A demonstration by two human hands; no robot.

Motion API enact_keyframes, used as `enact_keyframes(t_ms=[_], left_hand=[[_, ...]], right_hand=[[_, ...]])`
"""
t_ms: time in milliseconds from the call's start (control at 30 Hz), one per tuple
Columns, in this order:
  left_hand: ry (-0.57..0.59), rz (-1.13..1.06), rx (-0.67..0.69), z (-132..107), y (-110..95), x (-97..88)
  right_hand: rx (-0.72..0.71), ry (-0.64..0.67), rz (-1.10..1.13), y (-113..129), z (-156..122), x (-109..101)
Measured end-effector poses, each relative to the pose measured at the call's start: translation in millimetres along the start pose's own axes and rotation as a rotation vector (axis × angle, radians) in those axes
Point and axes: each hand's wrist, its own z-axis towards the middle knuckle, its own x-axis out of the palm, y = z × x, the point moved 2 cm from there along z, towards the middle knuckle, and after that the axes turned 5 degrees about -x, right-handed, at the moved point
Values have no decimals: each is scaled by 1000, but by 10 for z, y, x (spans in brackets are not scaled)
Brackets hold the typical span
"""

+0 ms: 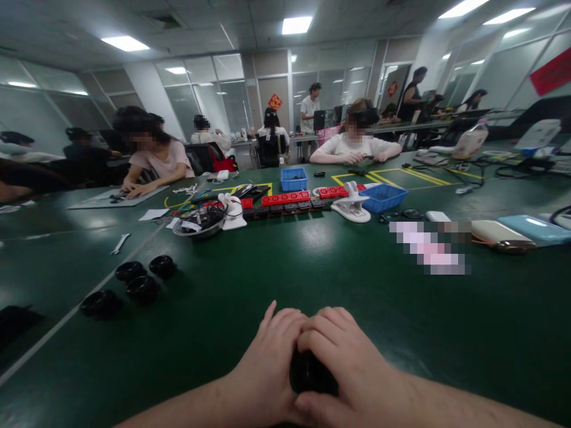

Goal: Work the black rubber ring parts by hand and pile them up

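Note:
Close to me at the table's near side, a rounded, glossy black object (312,374) sits between my hands. Its kind cannot be made out, since my fingers cover most of it. My left hand (272,356) wraps its left side, with one finger raised off it. Over its top and right side curls my right hand (348,356), the thumb low in front. The fingers of both hands meet at the far side of the object. Several round, black, cup-like parts (143,289) stand on the green table (250,273) to the left.
A wrench (120,244) lies at the left. Farther back are a bowl of cables (200,223), white clip stands (352,205), red and black blocks in rows (285,198) and blue bins (383,196). Power banks (502,233) lie at the right. Co-workers (357,139) sit across the table.

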Motion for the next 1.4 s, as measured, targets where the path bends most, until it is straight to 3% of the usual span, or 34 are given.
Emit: enact_keyframes(t_ms=[167,567,667,800,1000,1200,1267,1400], left_hand=[[-73,32,-84,-21,-53,73],[198,-29,27,127,90,-44],[235,2,56,124,98,-48],[233,13,95,97,53,-62],[83,24,6,45,6,-56],[-50,45,-39,6,-42,26],[-38,18,-30,14,-44,28],[100,-21,35,49,-33,-6]], right_hand=[[-5,-20,-57,-32,-3,65],[-235,42,158,-51,23,28],[-285,49,158,-36,8,67],[-319,-39,160,-8,1,37],[-157,-134,84,-28,-9,-7],[-35,-55,-44,-69,-19,55],[-43,-17,-56,-61,-12,50],[-94,3,0,-45,4,33]])
